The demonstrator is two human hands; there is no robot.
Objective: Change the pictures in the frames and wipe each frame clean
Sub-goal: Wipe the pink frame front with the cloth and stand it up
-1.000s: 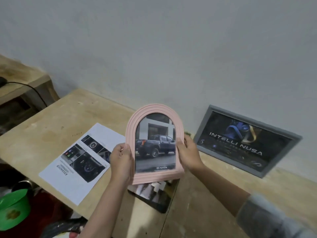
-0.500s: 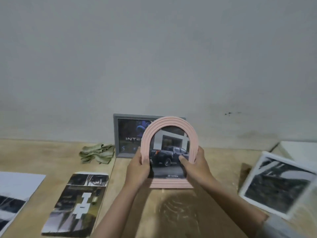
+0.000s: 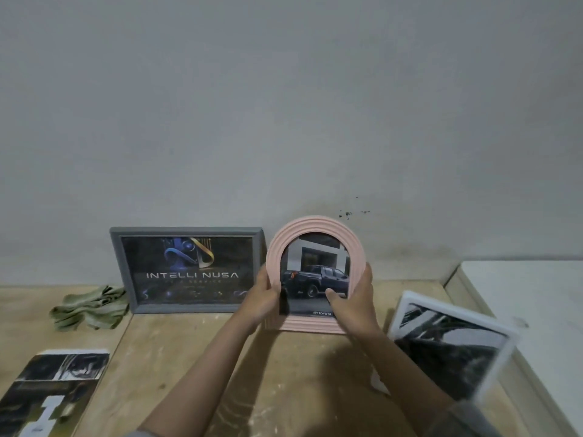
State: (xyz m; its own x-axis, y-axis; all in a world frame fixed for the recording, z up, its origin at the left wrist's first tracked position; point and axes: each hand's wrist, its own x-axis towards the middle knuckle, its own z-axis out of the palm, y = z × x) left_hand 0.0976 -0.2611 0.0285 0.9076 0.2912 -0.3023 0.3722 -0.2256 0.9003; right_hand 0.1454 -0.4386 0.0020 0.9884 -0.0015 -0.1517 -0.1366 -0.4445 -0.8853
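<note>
One scuffed wooden table (image 3: pixel 284 389) against a plain grey wall (image 3: pixel 284 105)

Both arms reach forward; left hand (image 3: pixel 264 298) and right hand (image 3: pixel 353 302) face each other, fingers (image 3: pixel 332 294) curled in a grip

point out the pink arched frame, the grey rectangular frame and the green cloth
pink arched frame (image 3: pixel 315 225): head view, top of the ribbed arch
grey rectangular frame (image 3: pixel 186 230): head view, top rail
crumpled green cloth (image 3: pixel 90 307): head view, middle of the folds
</note>
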